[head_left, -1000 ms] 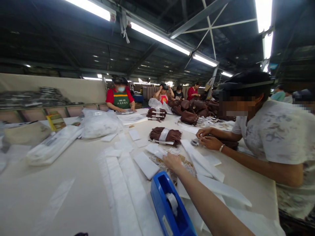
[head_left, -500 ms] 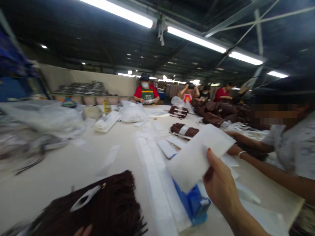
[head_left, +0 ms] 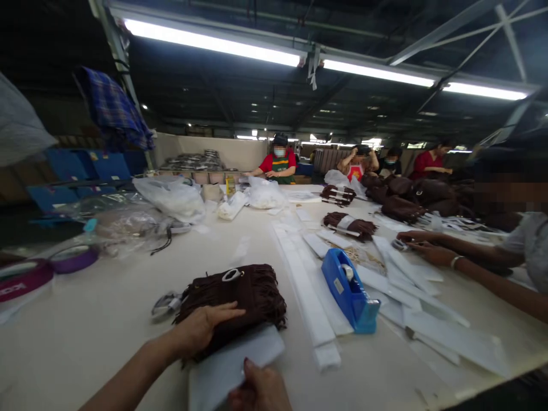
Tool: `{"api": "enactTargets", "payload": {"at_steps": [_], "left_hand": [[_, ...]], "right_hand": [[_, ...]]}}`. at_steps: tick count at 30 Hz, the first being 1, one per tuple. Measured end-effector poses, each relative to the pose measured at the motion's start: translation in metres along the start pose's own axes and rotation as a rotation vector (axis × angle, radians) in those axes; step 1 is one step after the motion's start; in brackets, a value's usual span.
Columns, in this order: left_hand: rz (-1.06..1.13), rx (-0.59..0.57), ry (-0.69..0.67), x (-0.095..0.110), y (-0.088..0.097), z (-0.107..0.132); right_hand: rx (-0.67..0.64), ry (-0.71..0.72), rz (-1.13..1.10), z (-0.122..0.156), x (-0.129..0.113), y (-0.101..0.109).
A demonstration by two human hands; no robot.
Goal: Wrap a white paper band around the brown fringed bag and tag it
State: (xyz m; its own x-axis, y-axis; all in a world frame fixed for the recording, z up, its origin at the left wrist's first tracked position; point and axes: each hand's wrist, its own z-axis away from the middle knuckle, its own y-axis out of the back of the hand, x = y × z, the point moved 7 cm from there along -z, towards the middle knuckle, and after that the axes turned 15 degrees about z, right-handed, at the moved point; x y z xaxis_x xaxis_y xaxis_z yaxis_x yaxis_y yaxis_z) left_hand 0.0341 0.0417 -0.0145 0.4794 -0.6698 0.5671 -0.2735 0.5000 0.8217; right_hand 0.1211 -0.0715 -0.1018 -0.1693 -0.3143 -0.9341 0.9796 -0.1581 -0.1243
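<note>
A dark brown fringed bag (head_left: 252, 291) lies on the table in front of me, a white oval ring on its top. My left hand (head_left: 192, 331) grips the bag's near left side; a digit stretches across the top and the remaining fingers are mostly hidden. At the bag's near edge, my right hand (head_left: 261, 388) pinches a white sheet (head_left: 231, 365) between thumb and fingers. The sheet meets the bag's front edge; whether it goes underneath or inside I cannot tell. Right of the bag stands a blue tape dispenser (head_left: 349, 291).
White strips (head_left: 308, 291) run along the table beside the dispenser, with more loose strips (head_left: 445, 325) farther right. A co-worker's hands (head_left: 423, 248) work at the right. Tape rolls (head_left: 75, 258) and plastic bags (head_left: 171, 197) lie left; brown bundles (head_left: 349, 225) sit beyond.
My right hand has brought the white sheet from above the tape dispenser down and left to the bag. My left hand now shows on the bag. The view has swung left.
</note>
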Motion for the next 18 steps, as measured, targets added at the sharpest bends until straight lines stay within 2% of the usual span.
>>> {"api": "enactTargets", "payload": {"at_steps": [3,5,10,18], "left_hand": [[0.087,-0.049,0.055,0.012,0.009,-0.003],[0.104,-0.054,0.055,0.015,0.011,-0.003],[0.069,-0.043,0.062,0.014,0.005,-0.001],[-0.211,-0.076,0.066,0.019,-0.011,0.010]], "right_hand": [[0.131,-0.098,-0.240,-0.016,-0.001,0.001],[0.178,-0.113,-0.346,-0.020,-0.007,0.000],[0.161,-0.132,-0.376,-0.026,-0.020,-0.012],[0.203,-0.145,-0.416,-0.029,-0.019,-0.017]]}}
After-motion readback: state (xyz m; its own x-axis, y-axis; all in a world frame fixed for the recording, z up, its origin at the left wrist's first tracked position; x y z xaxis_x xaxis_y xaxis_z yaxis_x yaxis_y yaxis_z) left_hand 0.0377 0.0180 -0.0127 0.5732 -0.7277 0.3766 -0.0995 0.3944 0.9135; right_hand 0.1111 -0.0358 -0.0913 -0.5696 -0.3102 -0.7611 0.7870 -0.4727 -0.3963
